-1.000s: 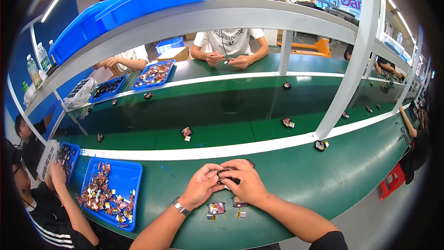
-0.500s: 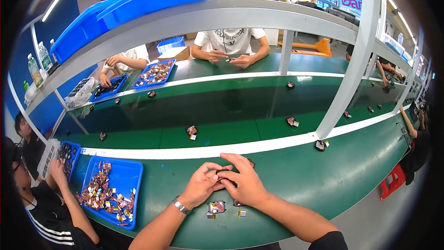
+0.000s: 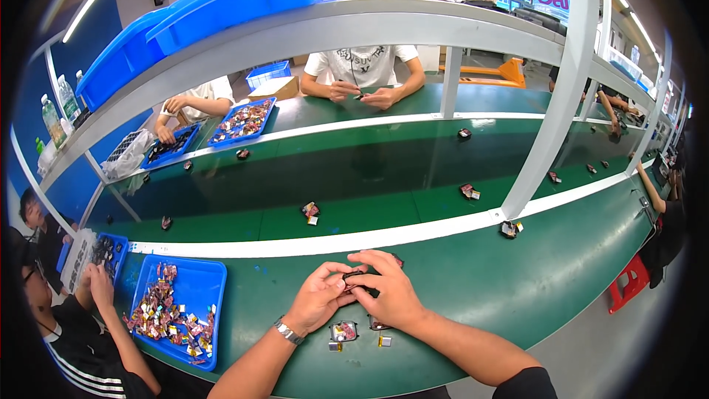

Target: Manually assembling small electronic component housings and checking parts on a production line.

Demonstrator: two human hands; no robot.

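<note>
Both hands are curled in close, with the left hand [image 3: 317, 301] and right hand [image 3: 391, 294] nearly closed and fingers pinching a small dark casing [image 3: 354, 276] between them, mostly hidden tbh. Just on the near side of the hands there's a squarish case [image 3: 343, 331] with a silver block [image 3: 335, 346] touching or right beside it (can't tell), and a blue tray [image 3: 201, 279] of loose parts sits well left of the left hand.

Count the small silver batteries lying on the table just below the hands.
2: the left battery, just below an open case, and the right battery, below another case partly hidden by the right hand. That hand may hide more.
</note>
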